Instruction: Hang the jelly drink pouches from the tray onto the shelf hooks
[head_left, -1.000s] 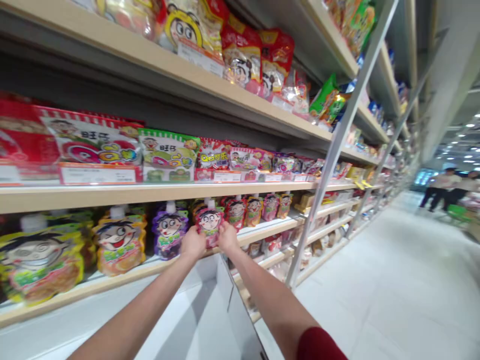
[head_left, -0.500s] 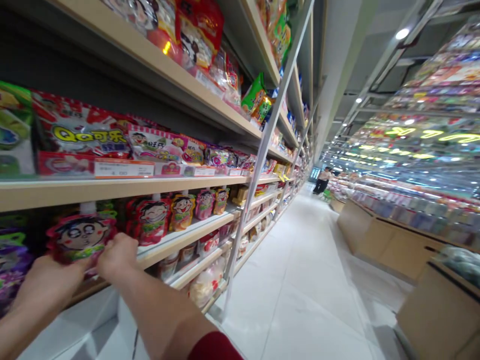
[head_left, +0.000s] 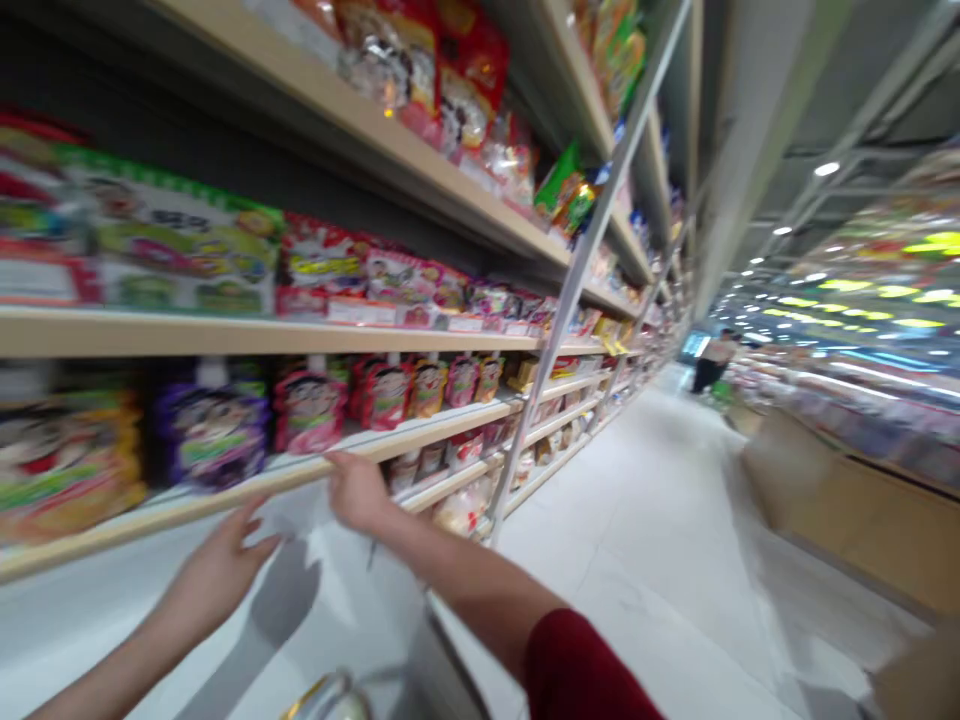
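Observation:
Pouches with cartoon faces line the lower shelf. The pink pouch stands upright near its front edge, with a purple pouch to its left and a blurred yellow pouch farther left. My right hand is at the shelf edge just below the pink pouch; its fingers are loosely bent, the index finger extended, and no item shows in it. Lower and to the left, my left hand is open in front of the shelf, thumb apart from the fingers, holding nothing.
Bagged sweets fill the shelf above. A slanting metal post divides the shelving. White floor runs along the right, past a wooden display counter. A person stands far down the aisle. A gold-rimmed object shows at the bottom.
Both hands have let go of the pink pouch, which now stands on the shelf. They have drawn back, the left one farther from the shelf. The view has shifted left.

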